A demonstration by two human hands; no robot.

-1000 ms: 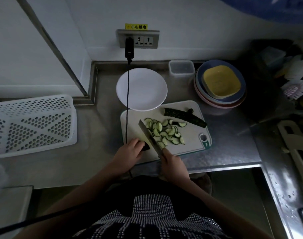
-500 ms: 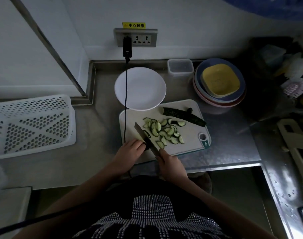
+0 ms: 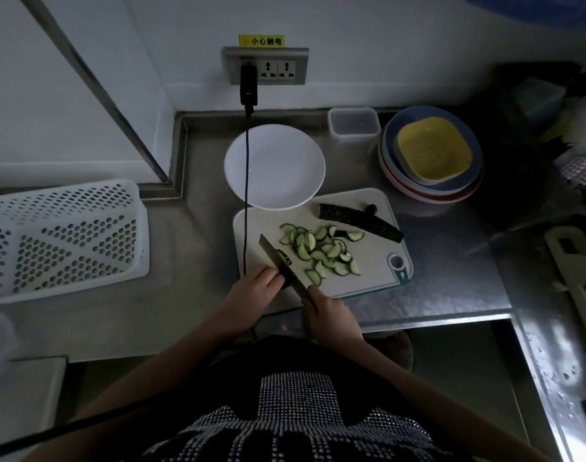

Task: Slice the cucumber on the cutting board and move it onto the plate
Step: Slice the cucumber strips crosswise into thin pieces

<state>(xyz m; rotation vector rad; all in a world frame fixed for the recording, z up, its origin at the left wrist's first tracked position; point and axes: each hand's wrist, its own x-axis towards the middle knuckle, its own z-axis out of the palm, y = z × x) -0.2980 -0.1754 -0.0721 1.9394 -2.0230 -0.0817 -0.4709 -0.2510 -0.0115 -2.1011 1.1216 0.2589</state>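
Counter [image 3: 445, 288] of dull steel carries everything, dimly lit. Off to the left sits a white perforated basket [image 3: 61, 238], well apart from the work. At the back right a stack of bowls [image 3: 431, 155] stands with a yellow square dish on top, and a clear lidded tub [image 3: 353, 124] sits just beside it. A white plate [image 3: 285, 161] lies behind the cutting board [image 3: 368, 281], its near rim overlapping the board's far edge; a black cable [image 3: 246, 195] drops from the wall socket across plate and board. On the board's far right lies an uncut cucumber half [image 3: 358, 221], dark skin up. A heap of cucumber slices [image 3: 321, 250] covers the board's middle. The right hand [image 3: 331, 311] grips the handle of a knife [image 3: 278, 261], fingers curled round it, blade angled away to the left. The left hand [image 3: 251, 295] has its fingers bent, pressing down a small dark cucumber end piece [image 3: 286, 281] against the blade at the board's near edge.
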